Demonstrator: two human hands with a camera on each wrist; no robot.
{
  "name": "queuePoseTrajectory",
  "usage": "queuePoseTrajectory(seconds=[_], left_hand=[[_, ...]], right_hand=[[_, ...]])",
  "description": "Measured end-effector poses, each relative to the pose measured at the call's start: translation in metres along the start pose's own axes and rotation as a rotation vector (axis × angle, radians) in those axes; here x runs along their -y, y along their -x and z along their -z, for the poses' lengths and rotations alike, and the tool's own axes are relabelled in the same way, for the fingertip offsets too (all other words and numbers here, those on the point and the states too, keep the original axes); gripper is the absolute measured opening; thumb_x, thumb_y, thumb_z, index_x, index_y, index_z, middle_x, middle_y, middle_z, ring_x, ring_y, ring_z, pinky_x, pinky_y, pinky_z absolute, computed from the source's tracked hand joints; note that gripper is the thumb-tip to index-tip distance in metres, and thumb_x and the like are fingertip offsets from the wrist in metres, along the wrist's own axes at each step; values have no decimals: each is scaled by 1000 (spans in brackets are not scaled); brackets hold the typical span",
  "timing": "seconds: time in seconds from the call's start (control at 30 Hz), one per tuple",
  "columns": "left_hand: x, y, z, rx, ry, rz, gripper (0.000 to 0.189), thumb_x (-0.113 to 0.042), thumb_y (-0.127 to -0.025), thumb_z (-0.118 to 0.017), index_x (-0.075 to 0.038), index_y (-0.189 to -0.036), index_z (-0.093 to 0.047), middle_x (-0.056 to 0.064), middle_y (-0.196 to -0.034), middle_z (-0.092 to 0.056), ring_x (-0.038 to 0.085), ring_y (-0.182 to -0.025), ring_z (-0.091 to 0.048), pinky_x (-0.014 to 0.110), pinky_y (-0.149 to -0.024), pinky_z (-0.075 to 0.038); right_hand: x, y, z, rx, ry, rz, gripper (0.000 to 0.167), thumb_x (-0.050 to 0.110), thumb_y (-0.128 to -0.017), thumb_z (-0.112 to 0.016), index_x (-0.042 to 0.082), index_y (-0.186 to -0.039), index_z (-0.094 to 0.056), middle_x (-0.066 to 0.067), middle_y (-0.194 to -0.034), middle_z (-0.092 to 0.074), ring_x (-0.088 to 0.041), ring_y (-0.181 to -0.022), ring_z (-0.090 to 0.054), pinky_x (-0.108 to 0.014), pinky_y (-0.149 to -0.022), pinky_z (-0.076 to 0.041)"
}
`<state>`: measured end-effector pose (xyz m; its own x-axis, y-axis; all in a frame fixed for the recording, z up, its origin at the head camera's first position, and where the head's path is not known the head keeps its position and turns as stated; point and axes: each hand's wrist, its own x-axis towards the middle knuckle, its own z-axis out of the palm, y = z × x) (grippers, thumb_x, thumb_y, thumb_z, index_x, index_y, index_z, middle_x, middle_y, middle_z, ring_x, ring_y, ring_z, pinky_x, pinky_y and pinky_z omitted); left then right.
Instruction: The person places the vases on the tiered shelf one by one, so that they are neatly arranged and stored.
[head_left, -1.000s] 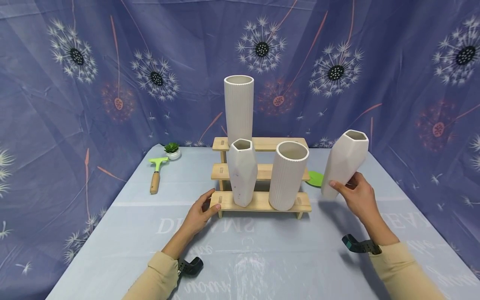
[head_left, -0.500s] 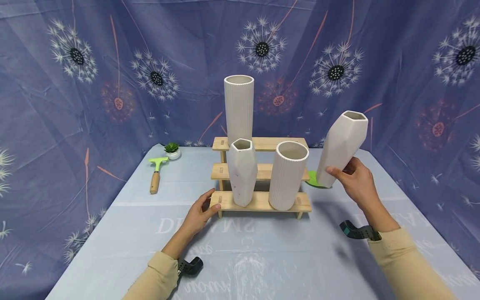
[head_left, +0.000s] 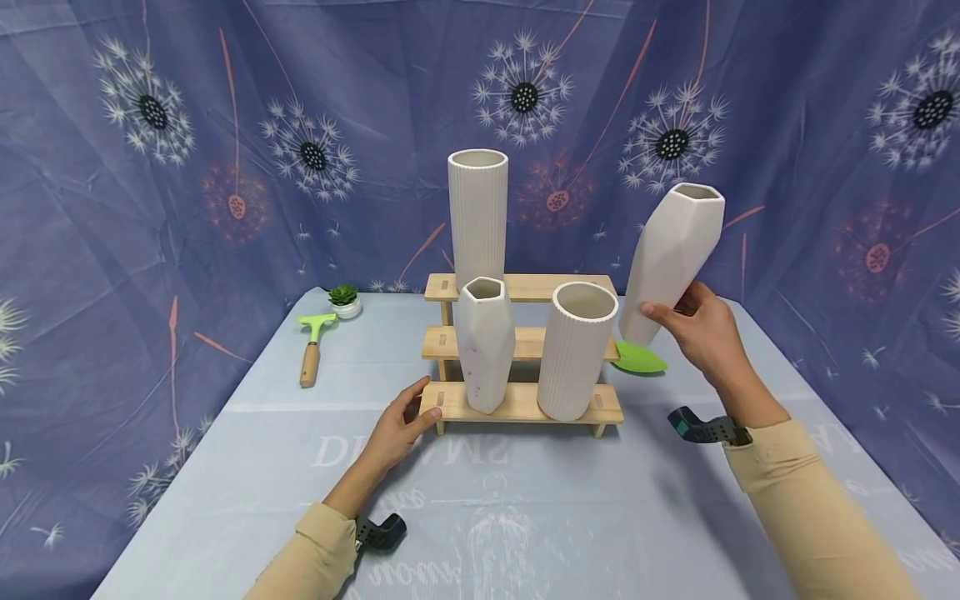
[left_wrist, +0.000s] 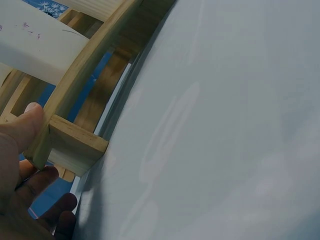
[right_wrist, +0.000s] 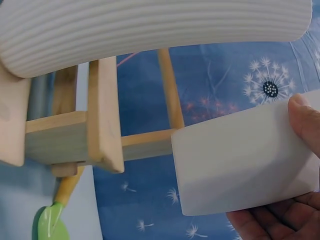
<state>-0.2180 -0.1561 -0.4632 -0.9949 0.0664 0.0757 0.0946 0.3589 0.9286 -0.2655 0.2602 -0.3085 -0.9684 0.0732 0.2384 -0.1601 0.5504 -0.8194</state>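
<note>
My right hand (head_left: 701,333) grips a white faceted vase (head_left: 671,258) near its base, holding it tilted in the air right of the wooden shelf. The right wrist view shows the thumb on one side of this vase (right_wrist: 245,160) and fingers on the other. My left hand (head_left: 397,425) pinches the left end of the lowest step of the three-tier wooden shelf (head_left: 525,408), thumb on top and fingers beneath. On that step stand a second faceted vase (head_left: 486,350) with pinkish marks and a wide ribbed vase (head_left: 577,350). A tall ribbed vase (head_left: 478,217) stands on the top step.
A green-bladed trowel (head_left: 639,358) lies on the table behind the shelf's right side, its handle hidden in the head view. At the left lie a green hand rake (head_left: 311,350) with a wooden handle and a small potted succulent (head_left: 345,302). A dandelion-print curtain (head_left: 375,125) surrounds the table.
My right hand has raised the held faceted vase and moved it slightly left, away from me, uncovering more of the green trowel blade. My left hand stays on the shelf end.
</note>
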Motion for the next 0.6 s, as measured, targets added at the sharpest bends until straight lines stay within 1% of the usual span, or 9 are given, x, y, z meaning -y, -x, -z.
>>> queuePoseTrajectory(seconds=[0.13, 0.3, 0.4, 0.5, 0.6], left_hand=[[-2, 1, 0, -5, -10, -2, 64, -26, -90, -64, -13, -146, -36, 19, -136, -50, 33, -120, -51, 41, -95, -44], [-2, 1, 0, -7, -11, -1, 64, -28, -90, -65, -15, -145, -36, 18, -136, -50, 33, -121, -50, 43, -97, -42], [-2, 1, 0, -3, -6, 2, 64, -27, -90, -65, -15, -145, -36, 18, -136, -51, 32, -120, -51, 40, -96, -43], [-2, 1, 0, 1, 4, 3, 64, -27, -90, -65, -14, -146, -36, 19, -135, -51, 32, -118, -52, 36, -92, -44], [-2, 1, 0, 4, 1, 4, 65, -28, -90, -65, -15, -146, -35, 19, -135, -51, 31, -118, -51, 36, -91, -44]], right_hand=[[7, -7, -2, 16, -11, 21, 88, 54, -78, -69, 12, -145, -33, -16, -141, -47, -33, -125, -50, -56, -101, -41], [17, -15, -6, 23, -2, 33, 88, 56, -76, -69, 11, -144, -34, -17, -138, -49, -35, -124, -50, -57, -100, -41], [22, -20, -8, 20, 0, 49, 87, 56, -76, -69, 10, -143, -36, -17, -136, -51, -35, -123, -51, -57, -99, -42], [27, -25, -10, 24, -3, 63, 87, 56, -76, -69, 9, -142, -37, -18, -135, -52, -34, -122, -52, -56, -100, -42], [31, -31, -12, 37, -16, 72, 85, 55, -76, -69, 9, -141, -38, -17, -135, -52, -32, -121, -53, -54, -99, -43]])
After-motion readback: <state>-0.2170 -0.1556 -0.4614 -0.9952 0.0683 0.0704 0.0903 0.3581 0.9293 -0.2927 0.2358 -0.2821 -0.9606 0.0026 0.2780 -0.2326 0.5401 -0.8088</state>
